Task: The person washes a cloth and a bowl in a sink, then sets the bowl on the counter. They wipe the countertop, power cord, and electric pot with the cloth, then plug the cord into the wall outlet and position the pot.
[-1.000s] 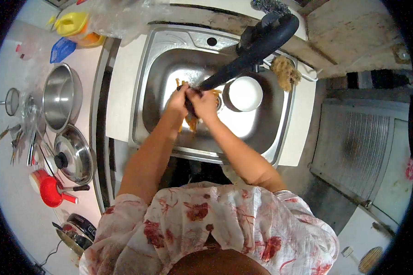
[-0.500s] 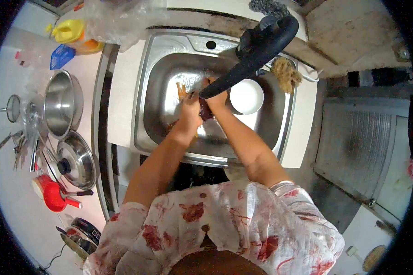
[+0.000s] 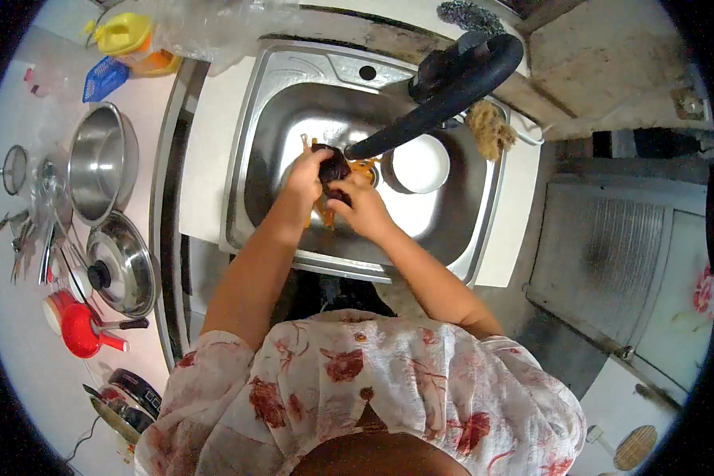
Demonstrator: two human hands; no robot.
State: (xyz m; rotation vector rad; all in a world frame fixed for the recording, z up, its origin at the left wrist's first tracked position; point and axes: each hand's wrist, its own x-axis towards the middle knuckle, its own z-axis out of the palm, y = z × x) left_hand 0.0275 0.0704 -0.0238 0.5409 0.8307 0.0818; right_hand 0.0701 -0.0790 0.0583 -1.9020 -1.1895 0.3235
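My left hand (image 3: 303,176) grips a dark purple, roundish beetroot-like lump (image 3: 333,164) from its left side, low over the sink (image 3: 274,190). From the right and below, my right hand (image 3: 360,205) is closed against the same lump with curled fingers. The tip of the black faucet spout (image 3: 424,107) hangs just beside the lump, on its upper right. Orange strips or streaks (image 3: 365,167) lie in the basin around my hands. A white bowl (image 3: 420,164) stands in the basin to the right of my hands.
Left of the sink, a counter holds a steel bowl (image 3: 101,164), a pot lid (image 3: 121,266), a red ladle (image 3: 82,331) and a blue basket (image 3: 105,79). A tan scrubber (image 3: 490,129) sits at the sink's right rim; a steel-wool pad (image 3: 468,14) lies behind the faucet.
My hands have shifted from under the spout slightly left and lower, with the dark lump now more visible. My right hand has turned from upright to curled over the lump. The whole view has shifted slightly.
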